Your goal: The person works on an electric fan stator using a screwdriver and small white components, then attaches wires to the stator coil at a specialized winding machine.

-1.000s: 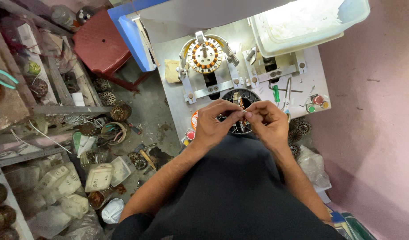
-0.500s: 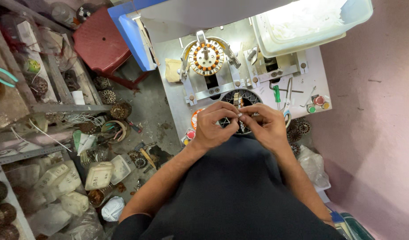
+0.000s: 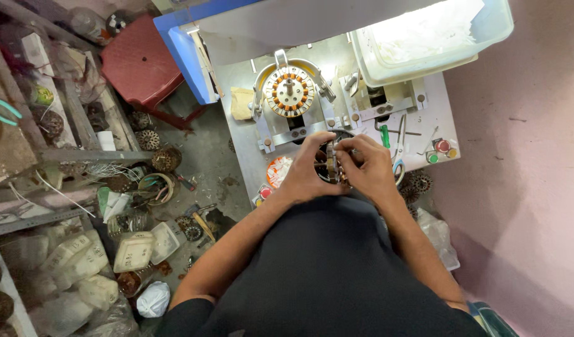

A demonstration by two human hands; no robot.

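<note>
Both hands meet over the near edge of the white metal bench (image 3: 249,162), steadying a round slotted metal motor core (image 3: 331,167) between them. The left hand (image 3: 307,170) cups its side; the right hand (image 3: 369,167) seems to pinch something thin at its top.
</note>
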